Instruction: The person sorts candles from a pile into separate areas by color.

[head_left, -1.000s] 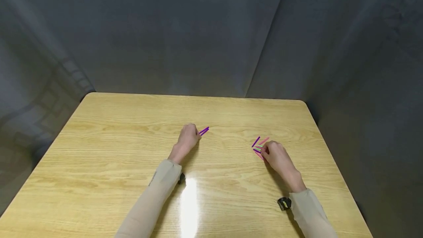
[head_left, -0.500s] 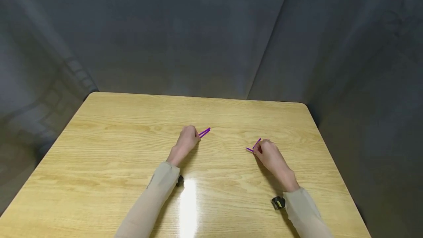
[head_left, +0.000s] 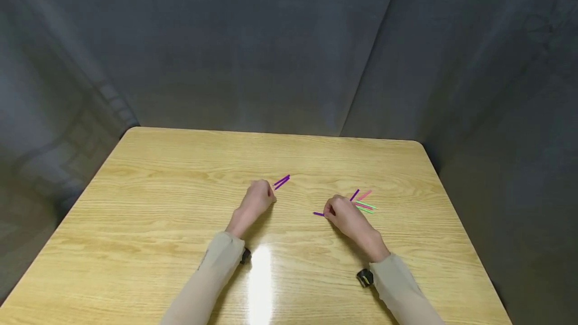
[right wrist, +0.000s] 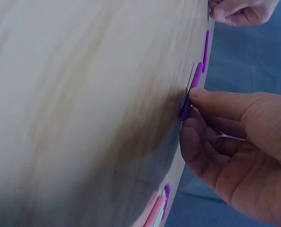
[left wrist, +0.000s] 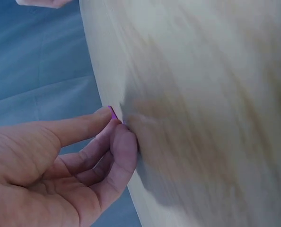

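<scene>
Dark grey curtain (head_left: 248, 49) is hanging behind the table and along both sides. One wooden table (head_left: 180, 159) is filling the lower part of the head view, with one white glare (head_left: 259, 285) shining on it. Two pale sleeves are stretching over it, the left sleeve (head_left: 198, 285) and the right sleeve (head_left: 402, 285).

Two hands are working just over the wood. The right hand (head_left: 347, 217) is pinching one purple stick, the held stick (right wrist: 191, 92), between thumb and fingers. The left hand (head_left: 256, 202) is curling its fingers, thumb tip close to a fingertip; a bit of purple is showing there in the left wrist view, and I cannot tell whether they are gripping it.

Two black devices are sitting at the wrists, a left device (head_left: 246, 256) and a right device (head_left: 365, 278).

Eight sticks are showing. A purple pair (head_left: 282, 183) is lying slantwise just beyond the left fingertips. One is in the right hand. Five are lying to its right: one loose purple (head_left: 354, 195), two pinks (head_left: 364, 195) and two greens (head_left: 366, 204).

Compared with half a second ago, the right hand is bringing its stick leftward, uncovering the pinks and greens. The left hand is sitting slightly nearer the person, and the pair's near ends are now showing.
</scene>
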Motion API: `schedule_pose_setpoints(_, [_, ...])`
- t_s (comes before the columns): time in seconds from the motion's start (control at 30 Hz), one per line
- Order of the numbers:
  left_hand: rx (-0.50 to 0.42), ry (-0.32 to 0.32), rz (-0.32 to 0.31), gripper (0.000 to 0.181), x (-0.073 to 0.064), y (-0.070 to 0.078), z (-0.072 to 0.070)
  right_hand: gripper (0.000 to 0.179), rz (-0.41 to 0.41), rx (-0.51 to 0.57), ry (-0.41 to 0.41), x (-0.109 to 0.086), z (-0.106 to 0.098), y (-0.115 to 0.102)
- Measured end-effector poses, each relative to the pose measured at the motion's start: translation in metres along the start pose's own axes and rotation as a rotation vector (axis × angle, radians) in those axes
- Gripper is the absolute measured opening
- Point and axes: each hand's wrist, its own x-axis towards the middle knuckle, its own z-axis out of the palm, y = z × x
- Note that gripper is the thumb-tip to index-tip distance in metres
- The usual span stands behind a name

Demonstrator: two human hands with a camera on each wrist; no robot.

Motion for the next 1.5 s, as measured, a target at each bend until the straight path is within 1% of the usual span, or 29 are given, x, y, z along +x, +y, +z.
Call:
schedule_pose_setpoints(0.13, [0.012,-0.014,0.001,0.031,-0.006,0.003,0.002,0.018,-0.034,-0.003,0.002,0.001,0.005,-0.007])
schedule_pose_setpoints(0.2, [0.025,-0.016,0.018,0.022,-0.009,0.005,0.004,0.020,-0.043,-0.009,0.001,0.001,0.007,-0.009])
schedule_pose_setpoints(0.27, [0.030,-0.026,0.035,0.017,-0.011,0.006,0.006,0.020,-0.048,-0.018,-0.001,0.002,0.009,-0.011])
schedule_pose_setpoints(0.43, [0.043,-0.030,0.104,0.017,-0.015,0.010,0.011,0.020,-0.083,-0.040,-0.011,0.003,0.010,-0.016])
schedule_pose_setpoints(0.57, [0.055,-0.027,0.159,0.018,-0.018,0.011,0.014,0.017,-0.080,-0.027,-0.048,0.004,0.012,-0.021])
schedule_pose_setpoints(0.63, [0.050,-0.045,0.167,0.017,-0.020,0.012,0.016,0.016,-0.072,-0.017,-0.065,0.004,0.013,-0.024])
schedule_pose_setpoints(0.8, [0.056,-0.072,0.226,0.015,-0.024,0.014,0.020,0.016,-0.076,-0.002,-0.078,0.005,0.017,-0.028])
schedule_pose_setpoints(0.93, [0.060,-0.089,0.236,0.017,-0.023,0.015,0.023,0.016,-0.078,0.021,-0.071,0.006,0.018,-0.029])
schedule_pose_setpoints(1.07, [0.070,-0.092,0.228,0.016,-0.023,0.016,0.024,0.016,-0.077,0.035,-0.061,0.008,0.020,-0.030])
schedule_pose_setpoints(1.3, [0.082,-0.108,0.235,0.017,-0.022,0.018,0.027,0.018,-0.114,0.042,-0.056,0.008,0.019,-0.033])
schedule_pose_setpoints(1.5, [0.095,-0.107,0.252,0.018,-0.022,0.020,0.029,0.018,-0.107,0.058,-0.069,0.009,0.020,-0.037])
